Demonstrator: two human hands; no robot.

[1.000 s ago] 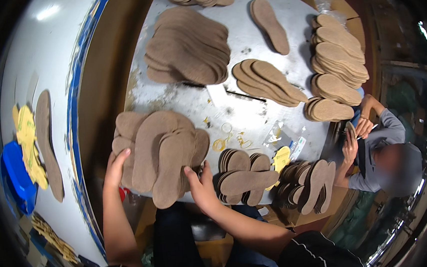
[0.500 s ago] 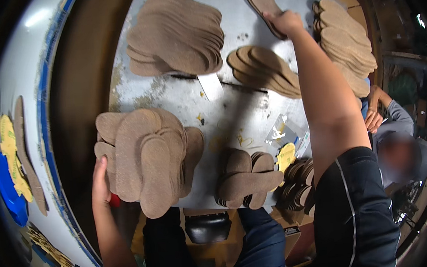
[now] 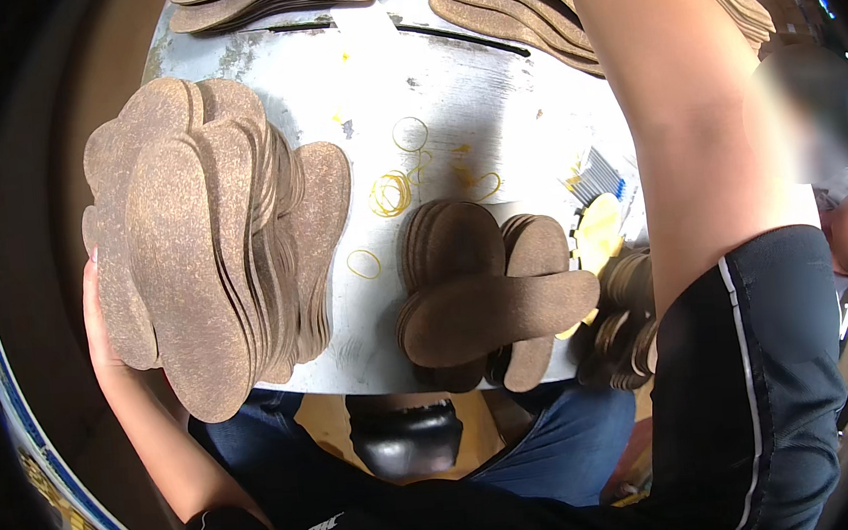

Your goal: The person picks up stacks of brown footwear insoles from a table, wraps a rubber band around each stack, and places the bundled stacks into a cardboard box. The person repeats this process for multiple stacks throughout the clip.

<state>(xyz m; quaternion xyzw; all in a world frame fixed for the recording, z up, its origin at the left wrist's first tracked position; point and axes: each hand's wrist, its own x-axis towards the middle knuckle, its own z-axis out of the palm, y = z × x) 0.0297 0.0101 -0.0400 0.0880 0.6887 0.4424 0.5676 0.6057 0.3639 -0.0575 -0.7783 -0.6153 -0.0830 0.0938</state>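
A tall, loosely crossed pile of brown insoles (image 3: 179, 254) stands at the table's left edge. My left hand (image 3: 100, 325) holds the outer side of this pile, its thumb against the edge and its other fingers hidden behind the insoles. My right arm reaches up past the top of the picture, so my right hand is out of sight. Closer to me in the middle lies a smaller crosswise stack of dark brown insoles (image 3: 498, 314). Beside it is a yellow insole-shaped piece (image 3: 598, 236).
More insole stacks lie along the far edge, at left (image 3: 274, 3) and centre (image 3: 504, 10). Yellow rubber bands (image 3: 391, 194) are scattered on the worn white table (image 3: 491, 100). Further insole bundles (image 3: 627, 319) sit at the near right. Another person (image 3: 844, 222) is beyond my right arm.
The view has tipped down toward me, so the table's far part has left the picture. My right hand, which was on an insole at the far side, is gone from view.
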